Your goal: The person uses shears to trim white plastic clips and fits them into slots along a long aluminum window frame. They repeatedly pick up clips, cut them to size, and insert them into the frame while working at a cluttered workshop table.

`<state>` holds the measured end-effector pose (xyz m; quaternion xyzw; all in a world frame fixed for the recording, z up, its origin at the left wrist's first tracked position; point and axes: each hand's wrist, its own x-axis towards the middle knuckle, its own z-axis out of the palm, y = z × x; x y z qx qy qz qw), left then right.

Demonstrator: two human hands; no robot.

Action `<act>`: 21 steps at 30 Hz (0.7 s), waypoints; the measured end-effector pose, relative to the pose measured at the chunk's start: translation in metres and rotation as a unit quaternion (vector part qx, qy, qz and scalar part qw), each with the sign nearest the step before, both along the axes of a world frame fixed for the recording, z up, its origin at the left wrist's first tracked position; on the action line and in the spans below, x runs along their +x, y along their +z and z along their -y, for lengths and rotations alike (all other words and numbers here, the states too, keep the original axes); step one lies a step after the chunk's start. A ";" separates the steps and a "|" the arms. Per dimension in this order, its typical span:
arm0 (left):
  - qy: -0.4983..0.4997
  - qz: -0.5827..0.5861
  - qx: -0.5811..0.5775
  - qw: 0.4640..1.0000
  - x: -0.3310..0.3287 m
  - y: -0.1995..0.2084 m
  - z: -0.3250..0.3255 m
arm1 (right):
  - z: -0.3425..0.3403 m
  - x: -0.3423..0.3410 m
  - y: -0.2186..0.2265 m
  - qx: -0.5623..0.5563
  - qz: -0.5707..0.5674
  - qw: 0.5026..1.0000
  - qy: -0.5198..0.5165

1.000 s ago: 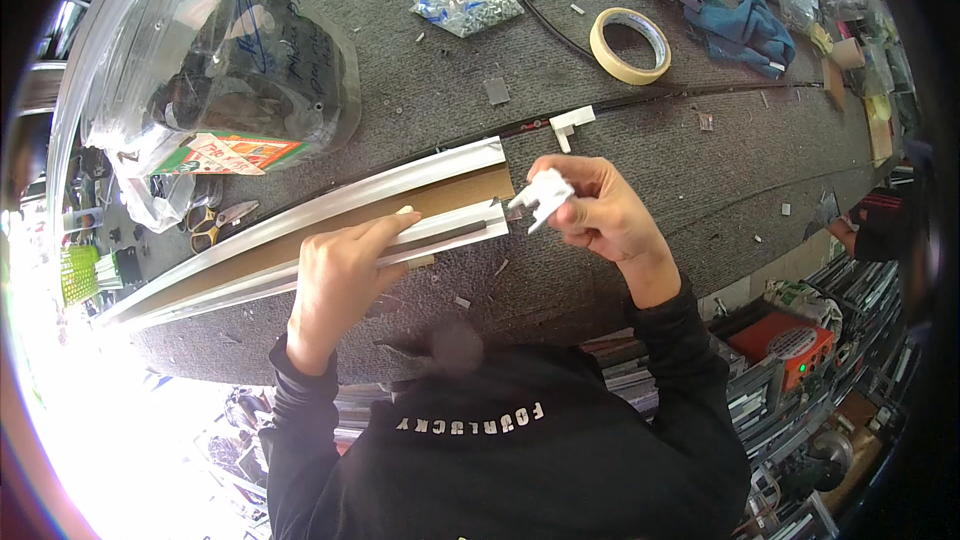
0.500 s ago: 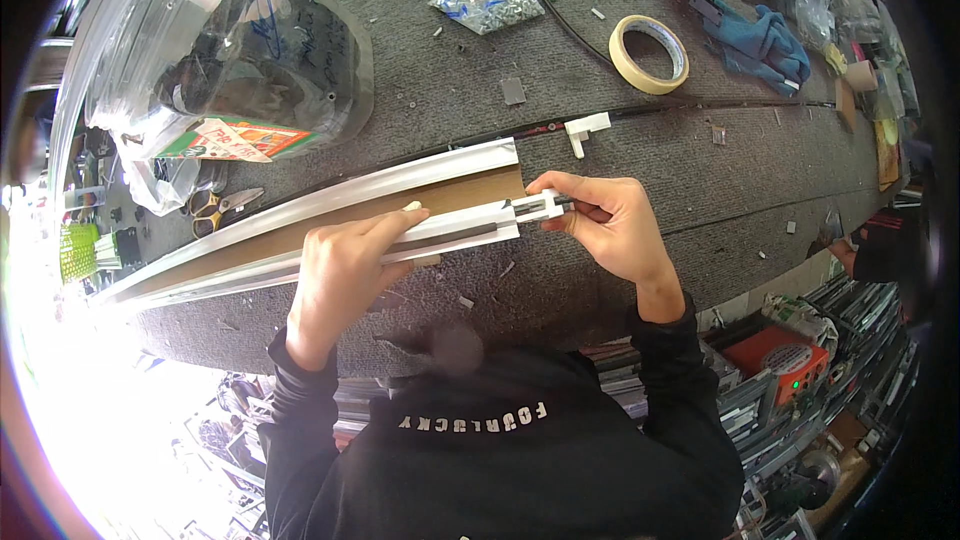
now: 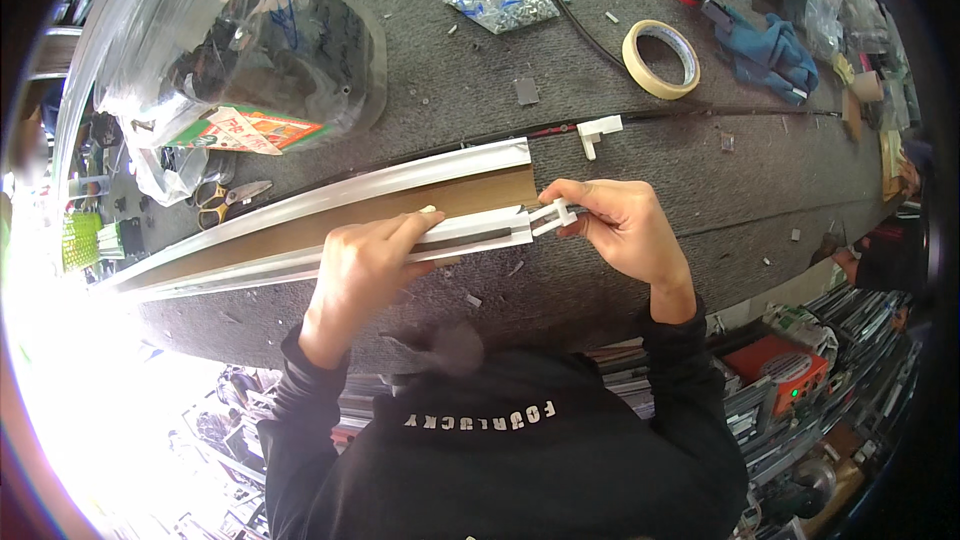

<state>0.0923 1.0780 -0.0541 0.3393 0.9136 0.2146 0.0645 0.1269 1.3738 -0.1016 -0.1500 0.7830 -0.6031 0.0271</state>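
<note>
A long white rail [image 3: 470, 233] with a dark groove runs from the far left to the middle, where its cut end lies. My left hand [image 3: 362, 265] is closed around this rail, thumb on the near side and fingers across the top. At the cut end, my right hand [image 3: 630, 230] pinches a white plastic connector [image 3: 553, 217] between thumb and fingers. The connector sits at a slant, its inner end at the mouth of the rail. A brown strip [image 3: 460, 196] lies between this rail and a second white rail [image 3: 440, 166]. Just beyond rests a white L-shaped plastic piece [image 3: 600, 130].
Grey carpet covers the bench [image 3: 720, 200]. Toward the back are a big clear plastic jar [image 3: 340, 90], a bag of small metal parts [image 3: 500, 5], a tape roll [image 3: 661, 60] and a blue cloth [image 3: 765, 55]. Scissors [image 3: 230, 202] lie at left. Another person's hand [image 3: 846, 265] shows at far right.
The connector was in line with the rail; now it is angled, its outer end raised toward the far side. My right hand moved slightly with it. The whole view shifted a little.
</note>
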 end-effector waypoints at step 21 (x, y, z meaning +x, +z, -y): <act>0.002 -0.055 -0.004 0.998 0.008 -0.005 -0.004 | 0.014 0.003 -0.002 -0.042 -0.049 0.997 0.048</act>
